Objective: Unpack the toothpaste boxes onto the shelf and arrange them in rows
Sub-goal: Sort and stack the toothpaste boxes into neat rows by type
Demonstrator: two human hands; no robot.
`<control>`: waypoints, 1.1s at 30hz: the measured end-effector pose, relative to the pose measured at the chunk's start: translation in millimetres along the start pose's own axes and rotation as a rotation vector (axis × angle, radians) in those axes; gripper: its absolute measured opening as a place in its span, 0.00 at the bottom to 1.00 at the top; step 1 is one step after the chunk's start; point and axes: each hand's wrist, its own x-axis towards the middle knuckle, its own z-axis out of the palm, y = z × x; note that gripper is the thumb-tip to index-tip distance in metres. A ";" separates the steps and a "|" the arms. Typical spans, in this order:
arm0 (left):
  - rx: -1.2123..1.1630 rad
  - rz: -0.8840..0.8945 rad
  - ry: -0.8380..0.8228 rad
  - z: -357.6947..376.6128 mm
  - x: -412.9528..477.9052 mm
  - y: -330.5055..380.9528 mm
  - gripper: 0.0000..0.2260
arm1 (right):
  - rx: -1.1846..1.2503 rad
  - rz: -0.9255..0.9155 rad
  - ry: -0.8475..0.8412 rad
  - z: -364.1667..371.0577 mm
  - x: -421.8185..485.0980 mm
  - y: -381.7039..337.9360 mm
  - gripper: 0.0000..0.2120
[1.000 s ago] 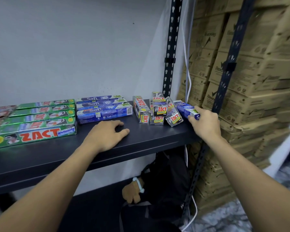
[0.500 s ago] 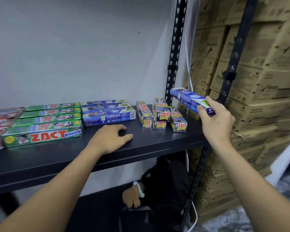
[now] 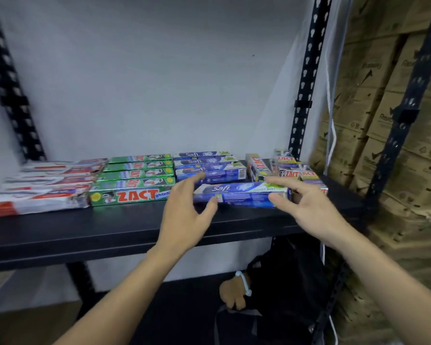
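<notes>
A long blue Safi box (image 3: 241, 194) lies flat and sideways, low over the black shelf (image 3: 110, 232), between 2 hands. I cannot tell if it sits on the shelf or hangs just above it.

The right hand (image 3: 306, 205) pinches the right end of the box, with the thumb in front and the fingers on top. The left hand (image 3: 184, 215) is spread wide at the left end. Its thumb touches the front of the box, and its fingers stretch out straight toward the back.

Just behind the held box is a row of Safi boxes (image 3: 209, 168) (the same blue kind), lying flat. Left of them, touching side by side, is a row of green ZACT boxes (image 3: 135, 180). Further left are red and white boxes (image 3: 42, 185), too blurry to read. At the right end of the shelf sit small ZACT boxes (image 3: 284, 168), close together, behind the right hand.

A white wall (image 3: 159, 83) is behind the shelf. Stacks of brown cartons (image 3: 396, 145) stand to the right. A black bag (image 3: 284, 282) sits under the shelf.
</notes>
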 end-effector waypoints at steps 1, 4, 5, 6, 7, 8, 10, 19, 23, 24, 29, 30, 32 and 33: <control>0.069 0.035 -0.050 -6.6 -3.7 -5.0 0.23 | -0.070 -0.007 -0.083 2.6 1.3 0.4 0.15; 0.224 0.085 -0.221 -22.9 -7.9 -19.5 0.21 | -0.421 -0.106 -0.173 12.5 14.1 4.1 0.17; 0.245 0.101 -0.250 -26.0 -8.1 -23.0 0.21 | -0.483 -0.121 -0.163 17.3 18.9 3.4 0.18; 0.256 0.119 -0.261 -28.6 -8.1 -24.2 0.20 | -0.534 -0.131 -0.152 22.7 23.4 3.8 0.19; 0.262 0.134 -0.263 -30.5 -8.4 -24.9 0.20 | -0.584 -0.134 -0.139 29.4 27.0 2.9 0.21; 0.267 0.144 -0.262 -31.8 -8.7 -25.4 0.20 | -0.636 -0.137 -0.123 36.2 29.9 3.7 0.23; 0.277 0.153 -0.248 -34.0 -8.4 -26.3 0.20 | -0.705 -0.140 -0.080 49.2 35.4 7.8 0.26; 0.470 0.074 -0.030 -57.9 20.2 -50.6 0.26 | -0.723 -0.040 -0.049 70.9 61.6 17.5 0.26; 0.551 0.020 -0.108 -64.1 35.6 -66.0 0.34 | -0.721 0.016 -0.018 72.3 65.8 21.7 0.19; 0.565 -0.006 -0.131 -64.1 38.8 -70.1 0.36 | -0.721 0.022 -0.008 72.7 66.3 23.0 0.17; 0.612 -0.120 -0.208 -59.6 46.7 -86.6 0.39 | -0.681 -0.012 -0.022 72.9 65.4 29.9 0.21; 0.616 -0.114 -0.202 -58.5 46.8 -87.8 0.38 | -0.670 -0.030 -0.031 72.2 64.0 30.7 0.22; 0.612 -0.099 -0.188 -57.6 46.3 -88.0 0.35 | -0.685 -0.056 -0.053 72.0 62.3 30.7 0.24; 0.606 -0.097 -0.185 -57.6 46.2 -88.1 0.34 | -0.695 -0.062 -0.064 72.6 62.1 30.3 0.24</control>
